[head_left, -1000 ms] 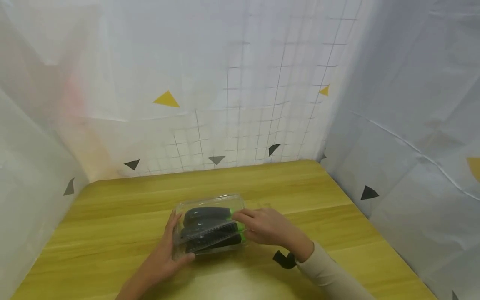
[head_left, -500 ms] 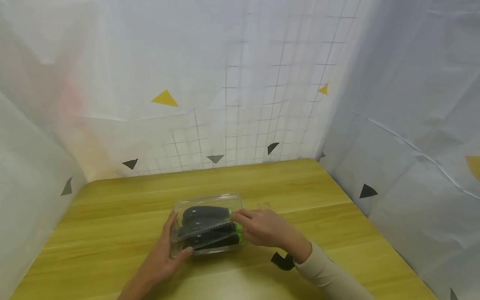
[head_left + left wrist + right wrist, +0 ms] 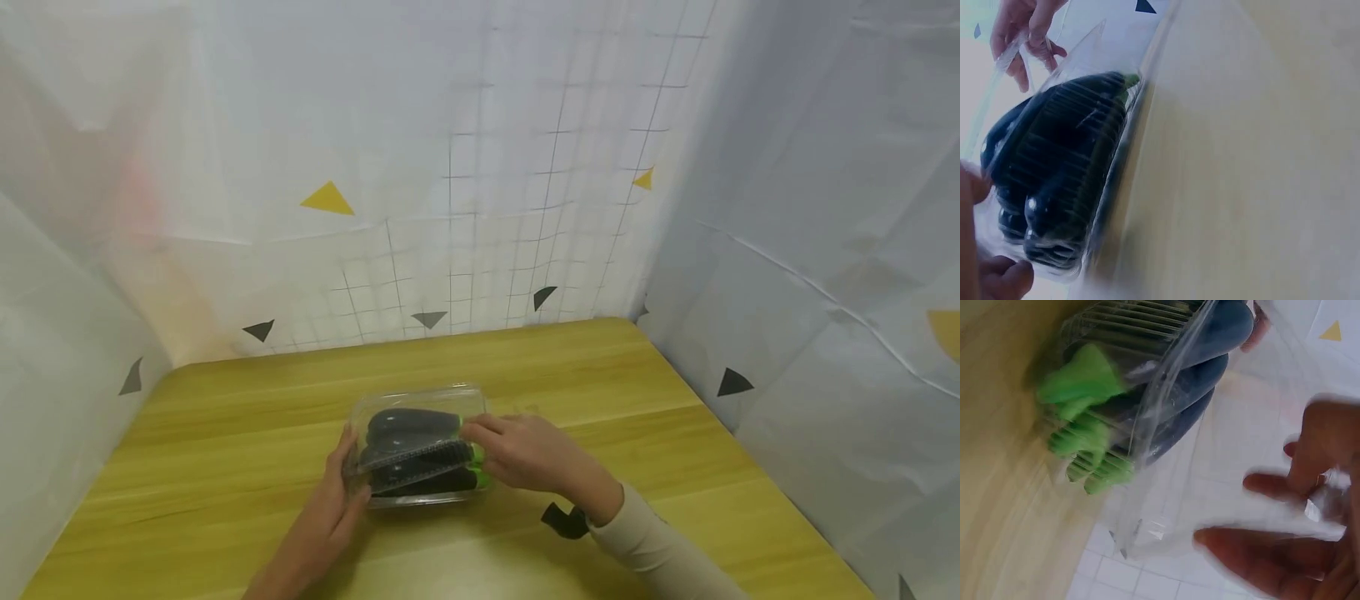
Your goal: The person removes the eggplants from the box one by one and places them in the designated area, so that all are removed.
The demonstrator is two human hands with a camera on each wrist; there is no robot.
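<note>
A clear plastic clamshell box [image 3: 416, 398] sits near the middle of the table, its lid partly raised from the base. Several dark eggplants [image 3: 416, 422] with bright green stem ends [image 3: 1082, 378] lie inside, stems toward the right. My left hand [image 3: 321, 518] holds the box's left end, fingers along the far side and thumb at the near corner. At the right end my right hand [image 3: 534, 454] pinches the lid's edge; the right wrist view shows clear film-like plastic [image 3: 1322, 509] between its fingers and thumb. In the left wrist view, ribbed plastic covers the eggplants [image 3: 1066, 144].
The box rests on a yellow wood-grain table [image 3: 225, 433]. White sheeting with grid lines and triangles forms a back wall [image 3: 405, 158], and more sheeting stands on both sides. A dark curved piece [image 3: 564, 522] shows beside my right wrist.
My left thumb has slid back slightly toward the box's left end. The right hand keeps its pinch on the lid with little movement. The head view has shifted slightly.
</note>
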